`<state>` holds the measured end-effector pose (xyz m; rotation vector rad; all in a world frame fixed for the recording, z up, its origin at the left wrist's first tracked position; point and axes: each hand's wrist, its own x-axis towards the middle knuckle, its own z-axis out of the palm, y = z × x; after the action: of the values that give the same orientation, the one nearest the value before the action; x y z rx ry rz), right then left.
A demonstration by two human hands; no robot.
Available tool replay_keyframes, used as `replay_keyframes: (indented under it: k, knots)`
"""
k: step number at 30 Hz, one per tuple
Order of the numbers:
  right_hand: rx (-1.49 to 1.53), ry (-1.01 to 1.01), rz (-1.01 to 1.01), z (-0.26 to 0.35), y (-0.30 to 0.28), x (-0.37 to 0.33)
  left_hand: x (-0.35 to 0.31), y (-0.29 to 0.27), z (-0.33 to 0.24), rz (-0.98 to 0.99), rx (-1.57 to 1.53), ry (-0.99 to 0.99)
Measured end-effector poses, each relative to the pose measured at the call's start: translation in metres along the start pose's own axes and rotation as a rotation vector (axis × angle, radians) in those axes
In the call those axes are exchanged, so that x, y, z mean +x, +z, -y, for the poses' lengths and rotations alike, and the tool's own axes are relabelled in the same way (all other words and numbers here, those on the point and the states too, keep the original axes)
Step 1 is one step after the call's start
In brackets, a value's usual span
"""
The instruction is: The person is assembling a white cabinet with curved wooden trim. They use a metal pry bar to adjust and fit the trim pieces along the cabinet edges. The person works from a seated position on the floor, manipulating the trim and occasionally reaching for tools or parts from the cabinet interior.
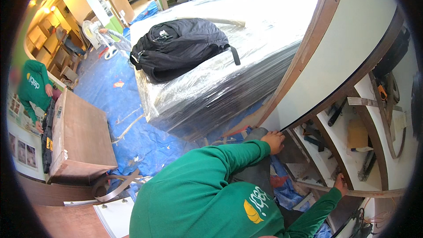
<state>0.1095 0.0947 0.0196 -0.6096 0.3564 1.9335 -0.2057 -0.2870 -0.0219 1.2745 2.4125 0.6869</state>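
A large curved cabinet [368, 121] with white compartments and brown edges stands on the right. My left hand [275, 141] is at its near left corner, fingers bent against the dark edge where the white curved panel [348, 31] meets the compartments. Lower down, my right hand [340, 185] is closed at the brown edge strip by the lower compartments, its fingertips pointing up along a divider. Whether either hand also holds something small is hidden. Both arms wear green sleeves. Hand tools and a tan block [358, 134] lie inside the compartments.
A plastic-wrapped block [189, 110] carries a black backpack [180, 46]. Blue sheeting [125, 128] covers the floor. At left, a person in green [35, 83] handles a black case on a wooden cabinet [83, 136]. Loose wires [381, 218] hang lower right; a curled strip [116, 189] lies lower left.
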Motion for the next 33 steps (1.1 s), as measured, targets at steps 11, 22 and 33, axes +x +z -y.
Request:
replay_keyframes:
  k: [11, 22, 33]
  knots:
    - [-0.073, -0.141, 0.134, 0.019, -0.022, 0.044, -0.002, -0.001, 0.003, 0.002, -0.016, -0.008]
    - [-0.008, -0.160, -0.079, -0.024, 0.011, -0.017, 0.001, 0.000, 0.000, 0.009, 0.011, -0.001]
    - [-0.012, -0.171, -0.051, -0.016, 0.000, -0.008, -0.001, 0.001, 0.000, -0.014, 0.022, 0.006]
